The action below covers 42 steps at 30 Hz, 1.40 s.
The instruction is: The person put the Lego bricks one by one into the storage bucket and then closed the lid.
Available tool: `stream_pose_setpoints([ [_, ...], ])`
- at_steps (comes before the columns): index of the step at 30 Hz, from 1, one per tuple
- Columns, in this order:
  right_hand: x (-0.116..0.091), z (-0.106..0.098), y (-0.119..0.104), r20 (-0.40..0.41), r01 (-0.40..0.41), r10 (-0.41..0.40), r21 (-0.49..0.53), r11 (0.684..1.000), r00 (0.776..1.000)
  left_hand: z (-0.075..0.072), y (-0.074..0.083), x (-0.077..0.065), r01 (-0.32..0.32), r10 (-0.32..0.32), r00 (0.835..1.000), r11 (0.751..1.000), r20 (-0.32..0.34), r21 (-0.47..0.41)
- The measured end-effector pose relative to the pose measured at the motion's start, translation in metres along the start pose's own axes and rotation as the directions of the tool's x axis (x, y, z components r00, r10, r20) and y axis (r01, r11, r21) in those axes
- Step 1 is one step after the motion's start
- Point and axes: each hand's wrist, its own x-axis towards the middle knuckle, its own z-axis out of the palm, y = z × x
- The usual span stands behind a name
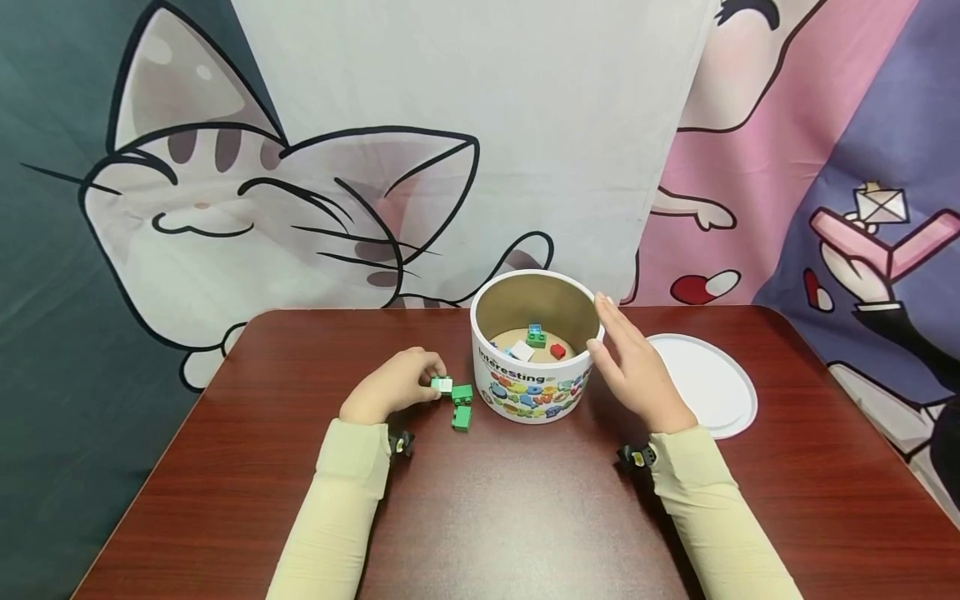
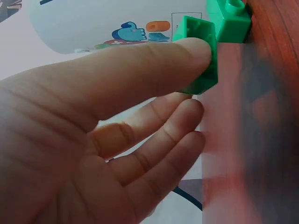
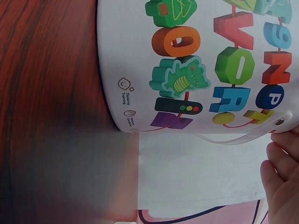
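My left hand pinches a green toy building brick between thumb and fingers, just over the table left of the bucket. From the head view that brick's face looks partly white. Two more green bricks, one at the back and one nearer me, lie beside it. A white printed bucket stands upright with its top uncovered. Inside are a green brick, a red brick and a white piece. My right hand rests its extended fingers against the bucket's right rim.
A round white lid lies flat on the brown table, right of the bucket and partly behind my right hand. The bucket's clear handle hangs at its side. A cartoon-printed cloth hangs behind the table.
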Motion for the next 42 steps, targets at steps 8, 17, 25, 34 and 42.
stream_pose_setpoints([
  [8, 0.001, 0.000, 0.000, 0.001, -0.002, 0.002, 0.006, 1.000, 1.000, -0.003, 0.003, 0.000, -0.071, 0.071, 0.996, 0.997, -0.062, 0.005],
  [17, 0.001, 0.001, 0.001, -0.009, -0.002, 0.002, 0.001, 1.000, 1.000, -0.006, 0.009, 0.000, -0.104, 0.098, 0.979, 0.994, -0.180, -0.023],
  [25, 0.000, 0.001, 0.001, -0.014, -0.006, 0.006, 0.009, 1.000, 1.000, -0.009, 0.015, 0.001, -0.125, 0.102, 0.950, 0.990, -0.294, -0.059],
  [34, 0.000, 0.001, 0.000, -0.008, -0.008, 0.008, 0.003, 1.000, 1.000, -0.014, 0.023, -0.004, -0.134, 0.085, 0.908, 0.987, -0.410, -0.093],
  [42, 0.000, 0.001, 0.000, -0.010, 0.004, -0.004, 0.005, 1.000, 1.000, -0.016, 0.028, -0.006, -0.150, 0.081, 0.871, 0.983, -0.485, -0.106],
])
